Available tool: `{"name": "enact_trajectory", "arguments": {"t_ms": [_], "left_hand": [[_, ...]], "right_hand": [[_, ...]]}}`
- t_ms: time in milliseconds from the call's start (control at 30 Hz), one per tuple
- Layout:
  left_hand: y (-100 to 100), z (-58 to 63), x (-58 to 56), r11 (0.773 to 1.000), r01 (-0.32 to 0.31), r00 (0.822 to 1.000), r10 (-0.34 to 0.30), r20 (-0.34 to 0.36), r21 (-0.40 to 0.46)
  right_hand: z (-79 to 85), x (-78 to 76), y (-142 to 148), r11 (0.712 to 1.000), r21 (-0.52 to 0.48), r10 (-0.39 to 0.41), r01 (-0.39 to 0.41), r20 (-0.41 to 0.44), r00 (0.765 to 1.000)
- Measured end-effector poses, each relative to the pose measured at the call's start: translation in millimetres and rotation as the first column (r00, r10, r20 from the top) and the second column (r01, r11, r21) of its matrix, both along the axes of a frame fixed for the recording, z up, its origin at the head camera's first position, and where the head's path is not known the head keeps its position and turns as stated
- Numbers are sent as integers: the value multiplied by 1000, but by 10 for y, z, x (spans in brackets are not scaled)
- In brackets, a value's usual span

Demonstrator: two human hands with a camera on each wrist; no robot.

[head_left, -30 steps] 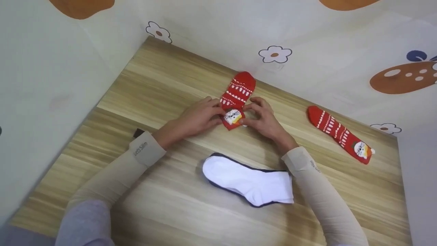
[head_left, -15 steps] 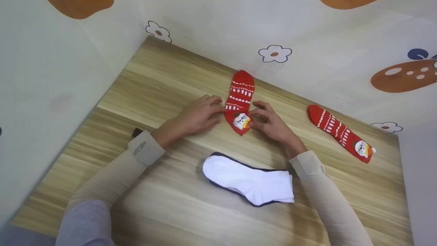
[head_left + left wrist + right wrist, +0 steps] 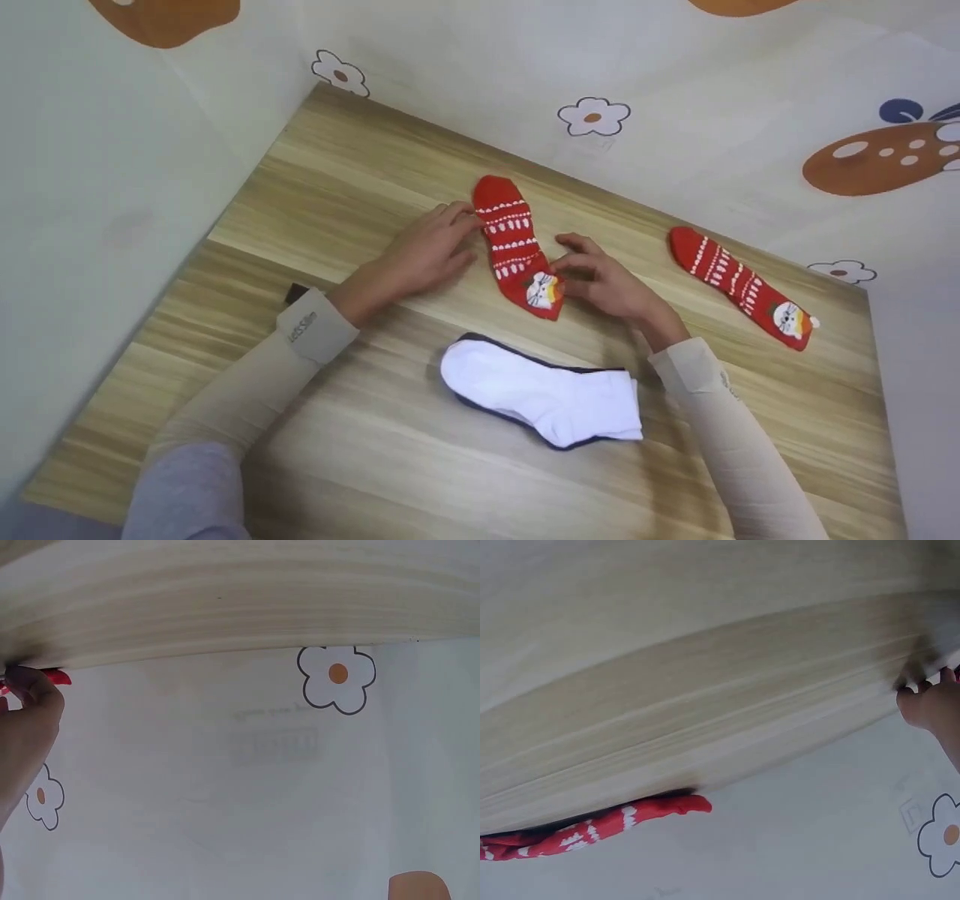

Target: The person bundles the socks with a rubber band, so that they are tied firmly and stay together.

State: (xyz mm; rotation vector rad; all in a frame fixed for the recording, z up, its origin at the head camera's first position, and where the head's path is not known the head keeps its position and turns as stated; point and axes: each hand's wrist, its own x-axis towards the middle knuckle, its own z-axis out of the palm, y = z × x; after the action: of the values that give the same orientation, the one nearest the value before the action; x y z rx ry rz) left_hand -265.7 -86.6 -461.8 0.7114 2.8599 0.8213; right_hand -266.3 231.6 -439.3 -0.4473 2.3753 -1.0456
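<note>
A red patterned sock (image 3: 510, 232) with a white cat-like face on its cuff lies flat between the two hands in the head view. My left hand (image 3: 424, 251) is at its left edge near the toe, fingers loosely bent and fingertips right at the fabric. With thumb and fingers, my right hand (image 3: 611, 285) pinches the right side of the cuff. In the left wrist view, the red toe (image 3: 57, 677) shows just beyond the left fingers. A matching red sock (image 3: 739, 285) lies farther right.
Nearer the person, a white sock (image 3: 540, 390) lies over a dark one (image 3: 487, 409) on the wood-grain table (image 3: 360, 450). A wall (image 3: 465, 82) with flower prints runs along the back edge. A small dark object (image 3: 295, 293) shows beside the left sleeve.
The red sock has turned and straightened: its cuff moved right and toward the person with my right hand, its toe swung left. My left hand shifted slightly to the toe's edge.
</note>
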Motion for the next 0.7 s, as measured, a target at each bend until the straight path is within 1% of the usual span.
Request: {"name": "enact_trajectory", "arguments": {"t_ms": [167,267,367,533,633,700], "left_hand": [[-22,-23,-12,999,-52,998,52,-38,-1],[-31,-22,-12,998,-68,997,67,-48,-13],[-36,-14,-8,998,-63,997,62,-37,-20],[-37,-8,10,997,-35,999,36,19,-63],[-31,-7,15,996,-20,999,24,40,-90],[-26,-2,10,995,-15,999,19,37,-98]], "right_hand": [[-4,40,76,999,9,45,-45,-13,999],[-3,70,134,997,11,72,-72,-16,997],[3,106,191,996,4,86,-86,-5,996],[4,153,265,994,-9,112,-112,-15,994],[9,182,294,995,4,100,-100,-34,994],[17,205,307,997,22,71,-70,-45,996]]}}
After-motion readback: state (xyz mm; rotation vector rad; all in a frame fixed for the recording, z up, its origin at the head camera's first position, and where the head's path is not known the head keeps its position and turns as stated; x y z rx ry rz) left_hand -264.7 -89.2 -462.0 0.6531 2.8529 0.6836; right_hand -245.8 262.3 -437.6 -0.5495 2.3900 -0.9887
